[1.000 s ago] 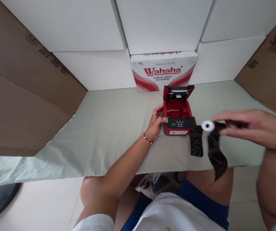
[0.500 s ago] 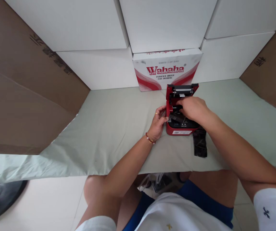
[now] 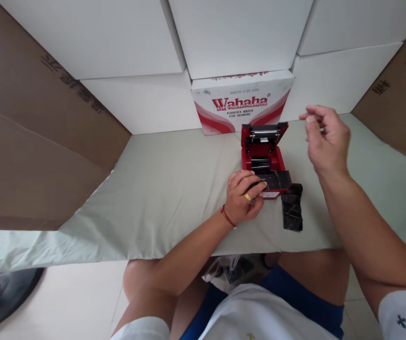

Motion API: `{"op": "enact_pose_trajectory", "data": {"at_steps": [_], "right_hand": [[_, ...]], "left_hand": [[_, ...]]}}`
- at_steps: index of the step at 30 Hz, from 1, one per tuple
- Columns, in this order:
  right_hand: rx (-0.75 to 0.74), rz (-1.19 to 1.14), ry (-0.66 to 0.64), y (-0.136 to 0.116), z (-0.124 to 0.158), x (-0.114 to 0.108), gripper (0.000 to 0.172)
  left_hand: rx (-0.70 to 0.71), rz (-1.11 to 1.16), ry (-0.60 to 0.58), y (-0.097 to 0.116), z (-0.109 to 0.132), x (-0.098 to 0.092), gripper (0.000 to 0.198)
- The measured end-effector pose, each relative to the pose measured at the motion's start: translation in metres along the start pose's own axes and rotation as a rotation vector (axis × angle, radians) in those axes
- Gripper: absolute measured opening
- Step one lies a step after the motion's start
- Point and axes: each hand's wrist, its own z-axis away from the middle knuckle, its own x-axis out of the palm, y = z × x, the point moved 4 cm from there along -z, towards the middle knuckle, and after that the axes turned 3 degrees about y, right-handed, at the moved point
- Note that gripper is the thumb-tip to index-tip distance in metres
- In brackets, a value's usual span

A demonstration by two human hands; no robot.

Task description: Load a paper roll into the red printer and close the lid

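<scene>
My left hand [image 3: 243, 200] has its fingers clamped on the black strip [image 3: 277, 179], which runs 9-to-3 across the printer [image 3: 261, 160]. The lid's hinged at 12. My right hand [image 3: 326, 139] is too blurry to tell.

The table [image 3: 160, 189] is covered by a pale green cloth [image 3: 189, 226], which is draped over the near edge. A red printer [image 3: 264, 163] with its lid raised is set right of the middle, and a crumpled black strip [image 3: 292, 212] is laid flat just beside its front right corner. At the far edge a red-and-white Wahaha carton [image 3: 241, 101] is stood just behind the printer, flanked by stacked white boxes [image 3: 139, 104].
</scene>
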Motion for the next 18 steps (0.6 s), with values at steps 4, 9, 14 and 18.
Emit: {"op": "enact_pose_trajectory", "data": {"at_steps": [4,9,14,18], "right_hand": [[0.017,-0.18,0.08,0.009,-0.003,0.018,0.062],[-0.059,-0.16,0.066,-0.007,0.021,0.019,0.052],[-0.182,-0.101,-0.046,-0.008,0.055,0.014,0.044],[-0.25,-0.019,-0.105,0.001,0.072,0.02,0.043]], "left_hand": [[0.009,0.001,-0.051,-0.003,0.004,0.006,0.026],[0.03,-0.03,-0.043,-0.004,0.008,0.004,0.028],[0.173,-0.158,0.029,-0.001,0.011,0.0,0.042],[0.15,-0.164,0.01,-0.001,0.01,-0.002,0.039]]}}
